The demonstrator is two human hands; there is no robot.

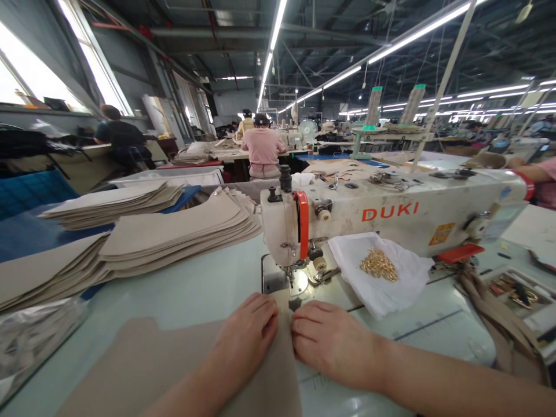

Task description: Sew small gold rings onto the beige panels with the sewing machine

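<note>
A flat beige fabric panel [169, 353] lies on the sewing table in front of me, its narrow far end just short of the needle area of the sewing machine [282, 226]. On top of that end is my left hand [247, 330], fingers curled and closed on the fabric. Against the panel's right edge, my right hand [328, 341] has its fingers bent and pressed together at the fabric; its fingertips are partly hidden. A small dark patch [295, 303] shows between the two hands, close to the needle plate [299, 282].
Stacks of beige panels [174, 231] lie at the left, near a clear plastic bag [39, 336]. Small gold metal pieces [379, 264] rest on a white cloth [347, 255] beside the machine. A parts tray [538, 315] and brown strips [495, 313] are at the right. Other people sit farther off.
</note>
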